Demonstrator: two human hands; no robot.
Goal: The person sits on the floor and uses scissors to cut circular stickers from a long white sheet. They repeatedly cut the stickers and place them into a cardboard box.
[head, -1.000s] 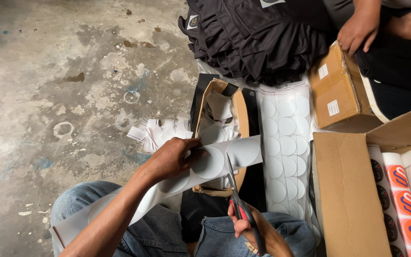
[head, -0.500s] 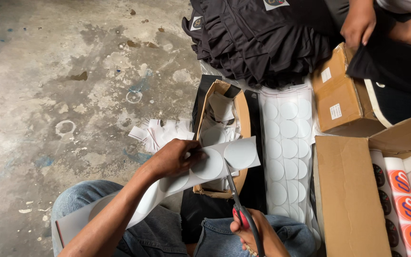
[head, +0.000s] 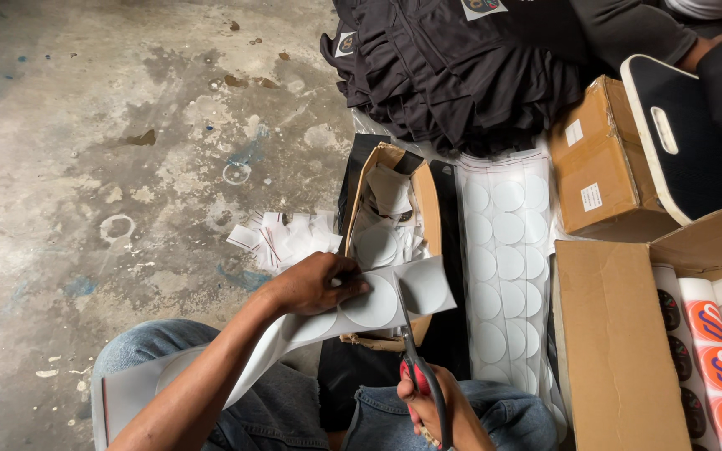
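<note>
— Bottom centre first: right hand closing around the red-handled scissors, blades pointing up the frame and biting into the lower edge of the white sticker strip.

— And gripping the strip where?

— Just left of the blades, centre of the frame: left hand pinching the strip between thumb and fingers, likely keeping it taut and flat so the blades can run between two round stickers. Long tail of the strip trailing down to the lower left, over the jeans-clad knee.

— Looking like what, that strip?

— Glossy white backing, pale circles in a row, one full circle sitting just right of the blades, free end curling slightly.

— Directly behind?

— Sitting open under the strip, a small brown box holding cut white pieces, probably there for catching them. More cut scraps lying on the concrete floor to its left.

— Further right and up?

— Lying flat, a wide sheet of white circles; at lower right, a big cardboard carton with orange-printed rolls. Along the upper edge, a heap of black garments and a closed cardboard box.
</note>
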